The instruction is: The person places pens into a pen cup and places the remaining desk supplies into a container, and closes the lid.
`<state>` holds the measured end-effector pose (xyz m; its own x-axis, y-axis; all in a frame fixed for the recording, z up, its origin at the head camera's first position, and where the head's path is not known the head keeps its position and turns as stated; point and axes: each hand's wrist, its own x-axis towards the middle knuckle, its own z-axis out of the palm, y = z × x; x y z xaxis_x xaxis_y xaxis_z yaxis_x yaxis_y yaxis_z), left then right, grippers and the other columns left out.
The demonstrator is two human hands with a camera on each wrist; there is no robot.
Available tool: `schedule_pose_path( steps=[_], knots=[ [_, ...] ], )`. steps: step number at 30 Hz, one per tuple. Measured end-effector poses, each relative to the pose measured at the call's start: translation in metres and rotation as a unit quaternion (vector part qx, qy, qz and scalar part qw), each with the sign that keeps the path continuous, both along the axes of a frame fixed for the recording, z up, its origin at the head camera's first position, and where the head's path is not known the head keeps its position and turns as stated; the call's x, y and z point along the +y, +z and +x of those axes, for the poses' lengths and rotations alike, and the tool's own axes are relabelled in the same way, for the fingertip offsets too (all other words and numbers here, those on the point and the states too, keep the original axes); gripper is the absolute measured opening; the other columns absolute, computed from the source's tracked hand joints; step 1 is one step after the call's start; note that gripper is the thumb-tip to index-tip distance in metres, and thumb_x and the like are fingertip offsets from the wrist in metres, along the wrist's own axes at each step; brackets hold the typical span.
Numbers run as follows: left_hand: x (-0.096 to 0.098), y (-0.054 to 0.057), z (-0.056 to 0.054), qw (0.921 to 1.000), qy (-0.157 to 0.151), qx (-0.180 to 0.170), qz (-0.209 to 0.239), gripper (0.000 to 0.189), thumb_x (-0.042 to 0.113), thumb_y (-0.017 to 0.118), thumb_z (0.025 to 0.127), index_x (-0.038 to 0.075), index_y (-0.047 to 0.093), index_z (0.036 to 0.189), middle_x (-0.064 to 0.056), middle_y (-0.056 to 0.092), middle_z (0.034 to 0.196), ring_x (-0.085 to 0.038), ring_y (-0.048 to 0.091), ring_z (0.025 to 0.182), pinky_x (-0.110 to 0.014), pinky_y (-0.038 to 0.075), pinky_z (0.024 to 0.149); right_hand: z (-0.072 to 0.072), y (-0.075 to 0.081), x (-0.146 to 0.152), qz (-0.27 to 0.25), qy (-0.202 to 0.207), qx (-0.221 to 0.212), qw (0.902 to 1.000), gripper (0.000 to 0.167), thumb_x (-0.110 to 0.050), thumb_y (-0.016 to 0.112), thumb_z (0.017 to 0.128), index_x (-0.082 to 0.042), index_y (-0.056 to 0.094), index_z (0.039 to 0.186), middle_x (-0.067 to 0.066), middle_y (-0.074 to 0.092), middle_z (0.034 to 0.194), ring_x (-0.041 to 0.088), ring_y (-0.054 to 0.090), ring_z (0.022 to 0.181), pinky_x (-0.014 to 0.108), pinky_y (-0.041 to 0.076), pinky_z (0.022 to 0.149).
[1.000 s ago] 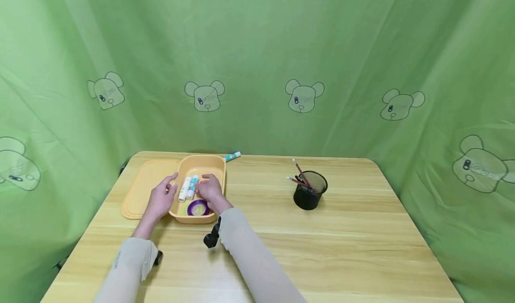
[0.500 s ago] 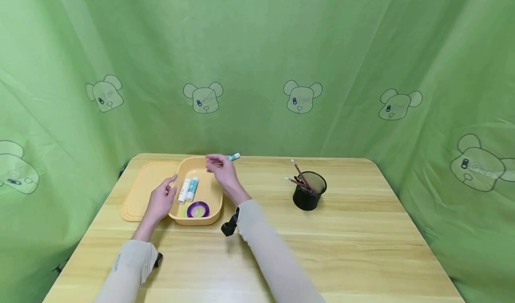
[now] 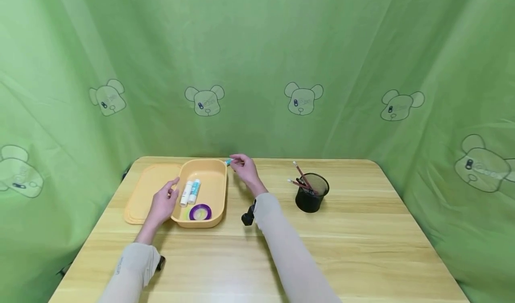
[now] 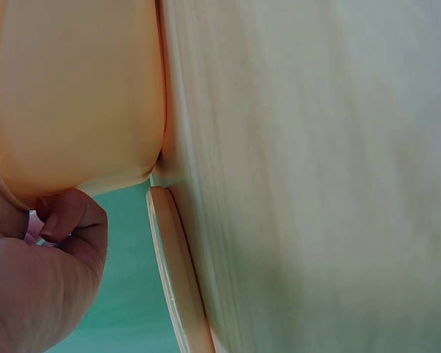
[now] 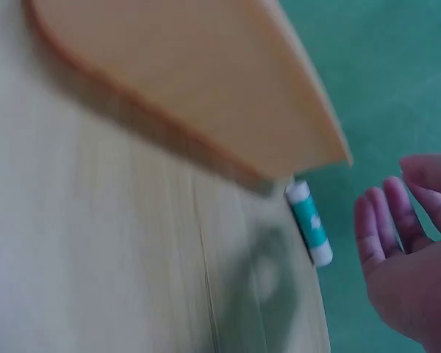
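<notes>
My left hand [image 3: 162, 204] holds the left rim of a peach plastic box [image 3: 197, 224], its fingers curled at the edge in the left wrist view. Inside the box lie two glue sticks, one mostly white [image 3: 186, 193] and one with a blue label [image 3: 194, 191]. A purple ring like a tape roll [image 3: 192, 212] lies near the front, over something yellow-green. Beyond the box's far right corner, a third glue stick [image 5: 309, 224] lies at the table's back edge. Over it hovers my right hand [image 3: 246, 171], fingers loosely bent and apart from the stick in the right wrist view.
The peach lid [image 3: 149, 195] lies flat on the table left of the box. A black mesh pencil cup [image 3: 308, 202] with several pencils stands right of the middle. Green curtains [image 3: 257, 70] hang close behind the wooden table [image 3: 362, 240].
My right hand has lifted out of the box and moved right and back to the glue stick at the table's rear edge. The left hand has stayed at the box rim.
</notes>
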<state>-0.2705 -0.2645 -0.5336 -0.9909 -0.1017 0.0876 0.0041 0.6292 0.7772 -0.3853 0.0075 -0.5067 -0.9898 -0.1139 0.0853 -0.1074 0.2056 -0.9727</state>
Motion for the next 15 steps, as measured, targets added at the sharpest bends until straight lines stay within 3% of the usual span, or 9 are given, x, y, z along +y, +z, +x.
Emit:
schedule_pose_path(
  steps=[3, 7, 11, 15],
  knots=[
    [0.0, -0.001, 0.0, 1.0, 0.003, 0.0, 0.001, 0.048, 0.013, 0.05, 0.108, 0.01, 0.045, 0.156, -0.01, 0.055, 0.093, -0.015, 0.049, 0.072, -0.022, 0.046, 0.058, -0.008, -0.007, 0.002, 0.082, 0.04, 0.004, 0.9958, 0.042, -0.001, 0.064, 0.097, 0.0, 0.06, 0.139, 0.023, 0.065, 0.131, 0.032, 0.062, 0.118, 0.044, 0.052, 0.106],
    [0.0, -0.003, 0.001, 1.0, 0.005, 0.0, -0.003, 0.048, 0.014, 0.05, 0.108, 0.009, 0.045, 0.156, -0.01, 0.055, 0.093, -0.015, 0.05, 0.073, -0.022, 0.047, 0.059, -0.018, -0.013, 0.004, 0.219, 0.093, 0.021, 0.971, 0.058, -0.008, 0.066, 0.098, -0.009, 0.048, 0.153, 0.018, 0.049, 0.154, 0.038, 0.044, 0.144, 0.052, 0.04, 0.12],
    [0.001, -0.003, 0.0, 1.0, 0.0, -0.001, -0.005, 0.048, 0.014, 0.049, 0.109, 0.009, 0.044, 0.156, -0.009, 0.055, 0.093, -0.014, 0.049, 0.073, -0.022, 0.047, 0.059, -0.027, -0.017, 0.004, 0.353, 0.106, 0.055, 0.9279, 0.074, -0.004, 0.068, 0.094, -0.018, 0.038, 0.16, 0.01, 0.033, 0.168, 0.035, 0.029, 0.155, 0.054, 0.03, 0.125],
    [0.001, -0.001, 0.0, 1.0, 0.001, 0.003, -0.005, 0.048, 0.013, 0.05, 0.108, 0.008, 0.045, 0.155, -0.01, 0.055, 0.093, -0.014, 0.049, 0.071, -0.022, 0.046, 0.057, -0.033, -0.017, 0.0, 0.458, 0.121, 0.103, 0.8747, 0.082, -0.001, 0.067, 0.09, -0.019, 0.033, 0.163, 0.006, 0.028, 0.171, 0.031, 0.023, 0.159, 0.05, 0.022, 0.129]
  ],
)
